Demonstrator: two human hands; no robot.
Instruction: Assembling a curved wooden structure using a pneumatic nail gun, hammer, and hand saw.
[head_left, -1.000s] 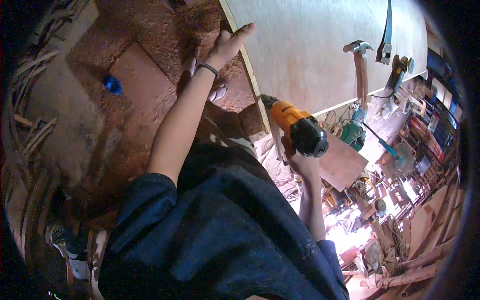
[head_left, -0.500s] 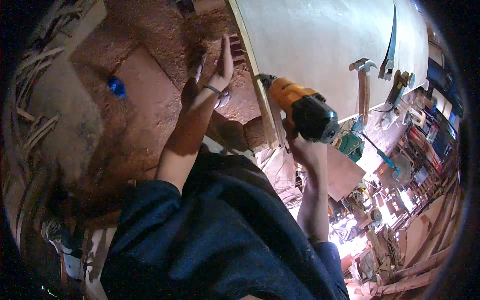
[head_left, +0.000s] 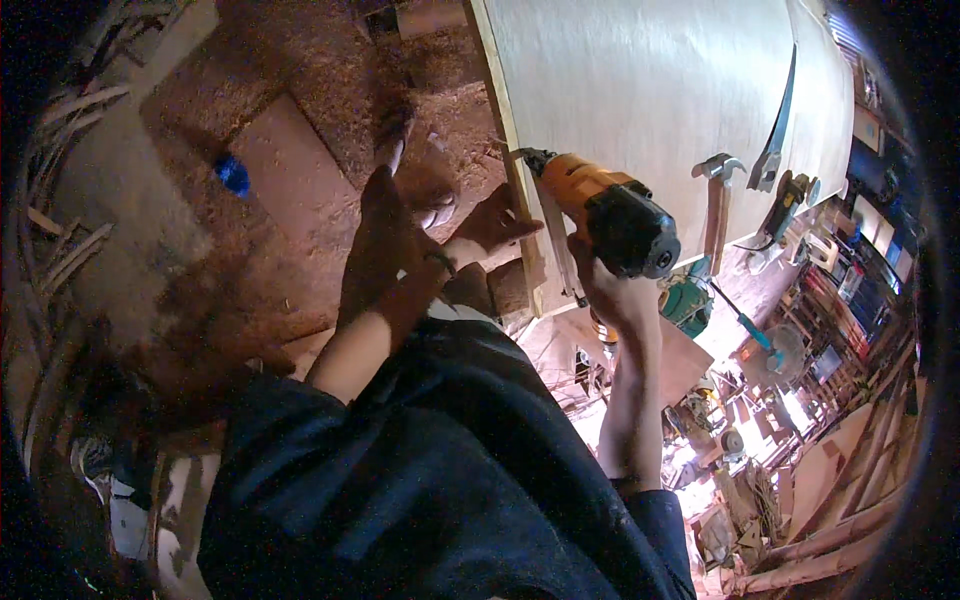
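Orange tool [head_left: 606,208] (slantwise), nose [head_left: 536,158] upper-left

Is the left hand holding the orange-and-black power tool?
No, the orange-and-black power tool is gripped in the right hand.

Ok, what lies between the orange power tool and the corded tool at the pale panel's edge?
In the head view, a wooden-handled hammer lies between the orange power tool in the right hand and the corded tool.

No lettering, numbers or signs legible on any visible surface
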